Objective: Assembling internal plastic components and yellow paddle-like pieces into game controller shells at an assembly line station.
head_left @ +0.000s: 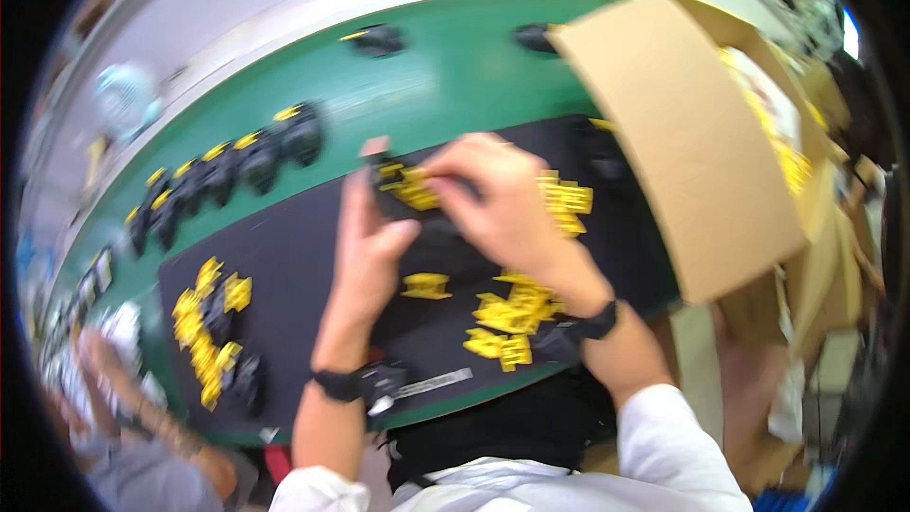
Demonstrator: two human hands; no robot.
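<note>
My left hand point(365, 242) is closed around a dark object point(383, 171) that is blurred and mostly hidden by my fingers. Against it sits a small flat yellow piece point(413, 190), which the thumb and fingers of my right hand point(502, 194) pinch. Below my hands a single yellow piece lies on the black mat point(284, 246). Loose yellow pieces point(517, 318) form a heap in front of my right wrist, and another stack of yellow pieces point(566, 201) lies just beyond my right hand.
A row of black rounded objects point(258, 161) with yellow pieces on them stands on the green table point(455, 66) at the left. More yellow pieces point(199, 332) and black items lie at the mat's left end. A large open cardboard box point(682, 142) overhangs the right side. Another person's arm point(133, 398) reaches in at lower left.
</note>
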